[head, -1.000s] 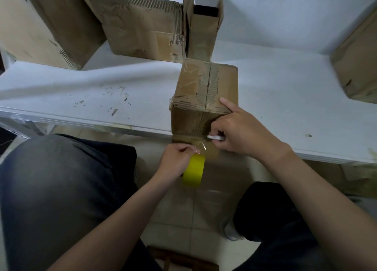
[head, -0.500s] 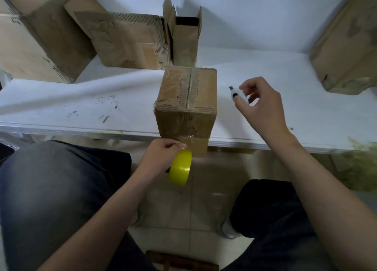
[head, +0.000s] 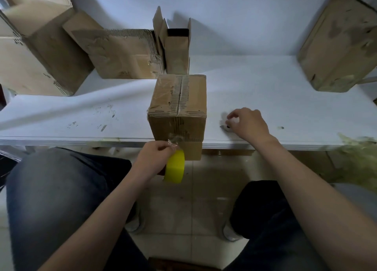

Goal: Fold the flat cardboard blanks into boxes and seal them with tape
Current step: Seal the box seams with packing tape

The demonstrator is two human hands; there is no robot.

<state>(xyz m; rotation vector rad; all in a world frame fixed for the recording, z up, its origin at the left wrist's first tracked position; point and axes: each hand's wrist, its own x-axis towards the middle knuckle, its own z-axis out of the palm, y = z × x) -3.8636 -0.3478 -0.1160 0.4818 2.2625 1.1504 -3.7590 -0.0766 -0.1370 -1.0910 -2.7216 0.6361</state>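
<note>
1. The box (head: 177, 115) stands closed on the white table (head: 265, 99), at the front edge, with its near face hanging a little past the edge. Clear tape runs along its top seam and down the near face.
2. The left hand (head: 155, 158) is below the table edge, just in front of the box. Its fingers are curled round the yellow tape roll (head: 175, 166), and the fingertips pinch a crumpled loose tape end (head: 172, 145) that touches the box's near face. Hand and roll sit much where they did half a second ago.
3. The right hand (head: 246, 123) has changed most. A second ago it was pressed to the box's near face. Half a second ago it was raised above the table. Now it is low on the table, right of the box and apart from it, fingers curled round a small white tool (head: 229, 124) with a dark tip. The tool is blurred, and it looks to be at the table surface.
4. At the back wall, flat blanks (head: 122, 54) lean beside a narrow open box (head: 177, 50). A large box (head: 34, 52) stands far left and another box (head: 336, 46) far right.
</note>
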